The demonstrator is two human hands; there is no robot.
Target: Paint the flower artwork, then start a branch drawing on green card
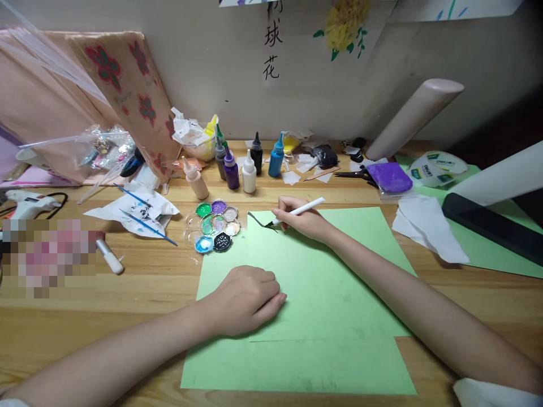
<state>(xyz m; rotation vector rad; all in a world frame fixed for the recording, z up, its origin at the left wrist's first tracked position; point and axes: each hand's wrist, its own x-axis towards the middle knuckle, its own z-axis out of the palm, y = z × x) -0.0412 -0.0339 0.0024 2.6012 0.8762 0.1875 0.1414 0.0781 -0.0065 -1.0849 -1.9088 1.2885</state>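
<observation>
My right hand (303, 219) pinches a white brush pen (311, 206). Its dark tip touches the upper left of a green sheet of paper (339, 271), at the end of a curved black stroke (257, 221). Lower on the same sheet rests my left hand (250, 299), palm down with the fingers curled in and nothing seen in them. A second green sheet (297, 367) shows from beneath the first. Just left of the stroke is a flower-shaped paint palette (218, 224) with green, purple, blue and black paint in its wells.
Paint bottles (231, 169) stand along the back. To the left lie paintbrushes (148, 226) on a crumpled tissue (131, 212), a white cap-like tube (109, 257) and a glue gun (31, 202). Scissors (356, 174), a purple packet (389, 176) and a black bar (492, 232) are rightward.
</observation>
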